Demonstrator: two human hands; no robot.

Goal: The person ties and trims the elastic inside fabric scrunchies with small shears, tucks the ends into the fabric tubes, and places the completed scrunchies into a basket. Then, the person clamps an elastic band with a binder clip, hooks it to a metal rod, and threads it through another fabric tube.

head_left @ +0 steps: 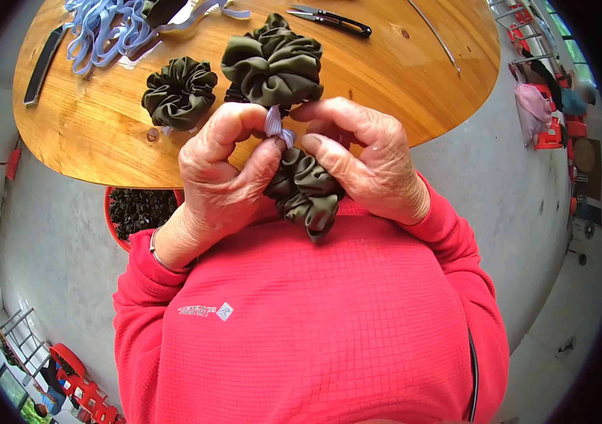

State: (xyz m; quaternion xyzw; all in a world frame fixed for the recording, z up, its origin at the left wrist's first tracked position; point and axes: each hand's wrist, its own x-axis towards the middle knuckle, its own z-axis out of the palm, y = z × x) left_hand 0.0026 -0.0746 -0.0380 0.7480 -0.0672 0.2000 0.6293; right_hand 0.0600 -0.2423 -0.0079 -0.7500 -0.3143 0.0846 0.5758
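Grey floor [60,240] surrounds the wooden surface [103,145]. I see the left hand [219,162] with its fingers nearly closed on the pale elastic [273,121], between the upper and lower bunches of green cloth [272,71]. The right hand [375,166] has its fingers slightly parted beside it; I can't tell if they grip. I'd pinch close to the elastic's join and keep folds clear. Dark gathered pieces [144,215] fill a red tub [108,215] below the surface's edge.
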